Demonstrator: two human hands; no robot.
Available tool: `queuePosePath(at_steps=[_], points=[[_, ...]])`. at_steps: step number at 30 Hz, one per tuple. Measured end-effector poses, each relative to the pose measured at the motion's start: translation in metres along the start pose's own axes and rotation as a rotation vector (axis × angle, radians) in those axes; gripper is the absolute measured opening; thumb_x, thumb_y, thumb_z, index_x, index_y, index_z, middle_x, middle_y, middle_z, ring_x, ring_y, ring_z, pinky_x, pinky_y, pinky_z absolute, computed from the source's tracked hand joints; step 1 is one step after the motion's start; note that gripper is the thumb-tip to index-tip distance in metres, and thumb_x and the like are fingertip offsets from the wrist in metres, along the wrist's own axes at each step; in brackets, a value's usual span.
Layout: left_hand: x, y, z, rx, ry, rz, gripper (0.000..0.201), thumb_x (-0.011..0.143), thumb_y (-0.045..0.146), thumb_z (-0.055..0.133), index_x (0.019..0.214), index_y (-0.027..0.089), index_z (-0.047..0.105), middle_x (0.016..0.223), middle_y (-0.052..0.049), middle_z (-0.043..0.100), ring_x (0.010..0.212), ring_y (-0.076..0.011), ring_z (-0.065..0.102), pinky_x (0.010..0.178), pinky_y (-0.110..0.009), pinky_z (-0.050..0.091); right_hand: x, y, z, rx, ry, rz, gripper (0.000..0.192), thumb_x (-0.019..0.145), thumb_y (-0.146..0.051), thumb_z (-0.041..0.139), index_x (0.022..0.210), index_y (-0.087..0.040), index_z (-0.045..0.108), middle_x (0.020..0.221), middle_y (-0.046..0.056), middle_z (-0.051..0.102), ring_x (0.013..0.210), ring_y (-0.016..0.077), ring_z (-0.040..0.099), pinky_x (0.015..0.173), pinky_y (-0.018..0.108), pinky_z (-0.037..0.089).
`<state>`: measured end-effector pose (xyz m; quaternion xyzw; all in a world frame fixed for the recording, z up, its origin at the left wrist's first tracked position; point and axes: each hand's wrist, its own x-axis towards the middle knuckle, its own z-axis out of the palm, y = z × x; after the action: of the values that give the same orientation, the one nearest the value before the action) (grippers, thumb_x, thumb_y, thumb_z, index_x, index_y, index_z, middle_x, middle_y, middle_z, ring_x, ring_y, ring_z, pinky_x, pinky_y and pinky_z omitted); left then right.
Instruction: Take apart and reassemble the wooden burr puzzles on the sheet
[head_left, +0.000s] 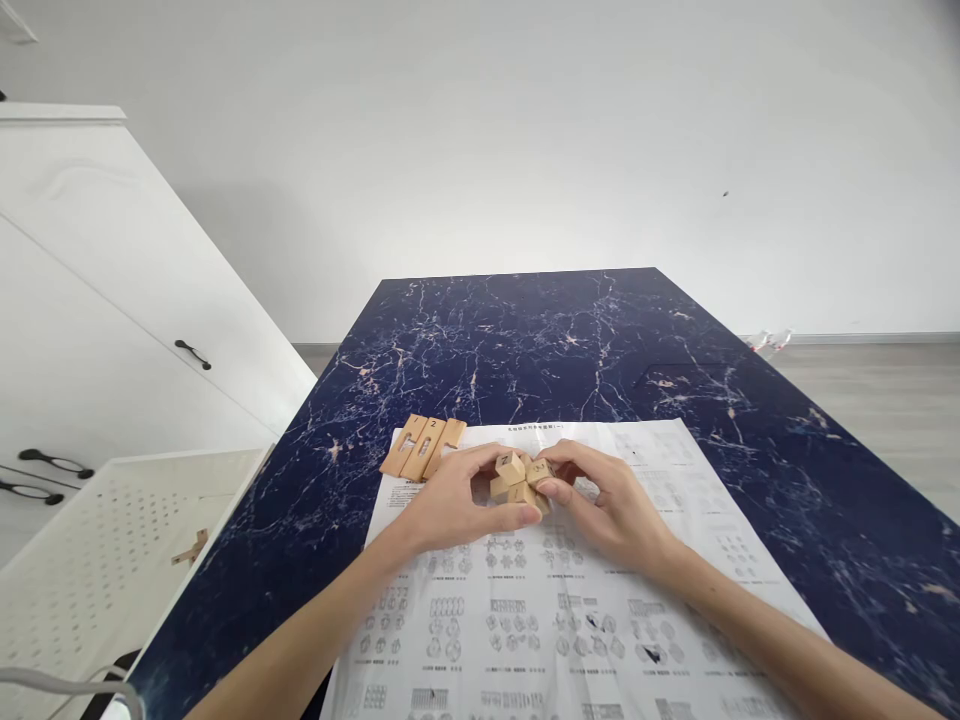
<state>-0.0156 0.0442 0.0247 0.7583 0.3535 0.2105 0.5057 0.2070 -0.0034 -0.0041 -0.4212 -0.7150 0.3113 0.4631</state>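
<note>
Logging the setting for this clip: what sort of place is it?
Probably a room in a home, not a workshop: a dark blue marble-patterned table against a plain white wall, white cabinets with black handles, and grey wood-look flooring.

Two bare forearms are seen, no sleeve being worn on either, and the left hand (457,500) and right hand (611,510) are ungloved, with short nails.

interlocked numbered wooden puzzle pieces (519,480), clustered, above printed sheet, partly assembled
</note>
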Motion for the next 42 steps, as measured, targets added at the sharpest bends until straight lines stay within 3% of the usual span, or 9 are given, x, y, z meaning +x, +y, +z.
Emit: queuePosePath(at_steps=[6,14,19,24,28,33,37,39,42], points=[[-0.001,0.001,0.012,0.177,0.193,0.093,0.053,0.078,0.047,0.090,0.118,0.025,0.062,0.109,-0.003,0.069,0.093,-0.0221,0.063,0.080,-0.035,0.052,-0.002,0.001,0.004,-0.069,0.050,0.069,0.021,0.106,-0.037,0.059,0.091,-0.023,0.059,0.073,0.000,0.061,0.064,0.0160,0.052,0.060,0.030,0.042],[-0.003,-0.012,0.019,0.468,0.395,0.429,0.059,0.086,0.030,0.087,0.135,0.028,0.055,0.116,-0.003,0.069,0.105,-0.0231,0.067,0.094,-0.039,0.055,-0.003,-0.001,0.007,-0.096,0.018,0.139,0.030,0.104,-0.036,0.054,0.077,-0.024,0.050,0.061,-0.004,0.049,0.053,0.0126,0.040,0.053,0.029,0.031],[-0.003,-0.009,0.016,0.390,0.356,0.366,0.057,0.088,0.029,0.084,0.138,0.031,0.056,0.128,-0.005,0.067,0.119,-0.0262,0.065,0.105,-0.045,0.054,-0.003,-0.003,0.006,-0.087,0.021,0.124,0.029,0.104,-0.037,0.057,0.079,-0.023,0.053,0.062,-0.004,0.049,0.055,0.0130,0.043,0.054,0.029,0.033],[-0.003,-0.006,0.009,0.026,0.128,0.194,0.083,0.083,0.043,0.090,0.153,0.036,0.047,0.151,-0.009,0.060,0.140,-0.0328,0.058,0.115,-0.052,0.052,-0.004,-0.002,0.006,-0.079,0.009,0.114,0.030,0.107,-0.040,0.055,0.083,-0.023,0.054,0.067,-0.003,0.053,0.059,0.0139,0.045,0.057,0.030,0.036],[-0.003,-0.002,0.007,-0.192,0.032,0.093,0.061,0.094,0.044,0.079,0.148,0.032,0.053,0.142,-0.010,0.068,0.131,-0.0305,0.067,0.114,-0.052,0.053,-0.004,-0.002,0.003,-0.007,0.003,0.110,0.031,0.109,-0.042,0.053,0.086,-0.022,0.058,0.071,-0.001,0.056,0.062,0.0145,0.047,0.059,0.030,0.037],[-0.002,0.000,0.006,-0.186,0.221,0.074,0.048,0.096,0.045,0.075,0.140,0.030,0.060,0.141,-0.009,0.068,0.130,-0.0304,0.067,0.111,-0.049,0.056,0.000,-0.003,0.000,0.085,0.109,0.190,0.036,0.108,-0.047,0.052,0.083,-0.022,0.057,0.068,-0.002,0.052,0.059,0.0138,0.042,0.056,0.030,0.033],[-0.001,-0.004,0.008,0.053,0.454,0.140,0.047,0.097,0.038,0.074,0.141,0.031,0.057,0.140,-0.009,0.066,0.131,-0.0293,0.065,0.115,-0.052,0.052,0.003,0.000,-0.002,0.197,0.211,0.320,0.042,0.106,-0.056,0.054,0.079,-0.024,0.051,0.060,-0.005,0.043,0.055,0.0132,0.035,0.053,0.029,0.030],[-0.001,-0.005,0.009,0.229,0.520,0.211,0.053,0.096,0.032,0.073,0.144,0.030,0.054,0.151,-0.010,0.058,0.143,-0.0323,0.055,0.121,-0.056,0.045,0.003,0.002,-0.004,0.248,0.218,0.356,0.045,0.105,-0.059,0.055,0.077,-0.025,0.048,0.058,-0.006,0.042,0.054,0.0132,0.034,0.053,0.029,0.030],[-0.003,-0.005,0.012,0.384,0.498,0.300,0.075,0.088,0.030,0.078,0.154,0.031,0.043,0.166,-0.011,0.042,0.156,-0.0363,0.038,0.127,-0.060,0.038,0.003,0.003,-0.005,0.297,0.171,0.370,0.047,0.105,-0.062,0.054,0.077,-0.025,0.046,0.058,-0.006,0.041,0.054,0.0133,0.034,0.053,0.030,0.031]])
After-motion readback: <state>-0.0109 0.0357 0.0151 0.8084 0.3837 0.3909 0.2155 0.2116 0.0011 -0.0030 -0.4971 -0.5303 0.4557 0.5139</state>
